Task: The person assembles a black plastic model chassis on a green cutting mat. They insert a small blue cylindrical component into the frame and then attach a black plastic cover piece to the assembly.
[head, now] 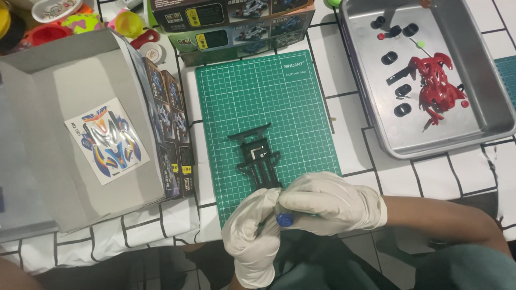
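Pinched between gloved left hand [252, 236] and gloved right hand [328, 201]: small blue-tipped tool [285, 219], near edge of green gridded cutting mat [266, 107]. Bare black plastic toy-car chassis [259, 156] mid-mat; red car body shell [436, 86] and black tyres [402, 110] unfitted in metal tray [484, 80], so early.

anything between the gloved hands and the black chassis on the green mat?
Nothing visible. The left hand and right hand meet at the near end of the black chassis, holding a small blue part; the cutting mat around it is bare.

Cutting mat [258, 96] at centre of desk [355, 123] — chassis [259, 156] on its near half. Open box [64, 134] to the left, sticker sheet [109, 139] lying inside. Tray [484, 96] to the right — car body [438, 86] and loose wheels [402, 109] in it. Stacked boxes [236, 24] behind the mat.
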